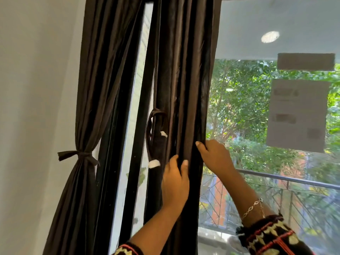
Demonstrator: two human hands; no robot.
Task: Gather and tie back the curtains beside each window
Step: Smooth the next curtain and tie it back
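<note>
While the tied curtain [86, 107], well to the left of both hands, hangs cinched by its knotted band [79, 155], the step in hand looks to be gathering the second curtain [184, 80]. The left hand [175, 181] grasps a bunch of its middle folds, thumb and fingers curled round the cloth. The right hand [215, 155], just to the right and slightly above, grips the curtain's outer edge on the window [257, 111] side, thumb in front. Between the two hands the folds sit close but are not yet bundled. A loose tie-back strap [156, 133] with white ends dangles just left of and above the left hand, touching neither hand. Next, I judge, the right hand must draw the edge over to the left hand's bunch, so that one hand can hold the whole bundle while the other reaches for the strap and wraps it round.
</note>
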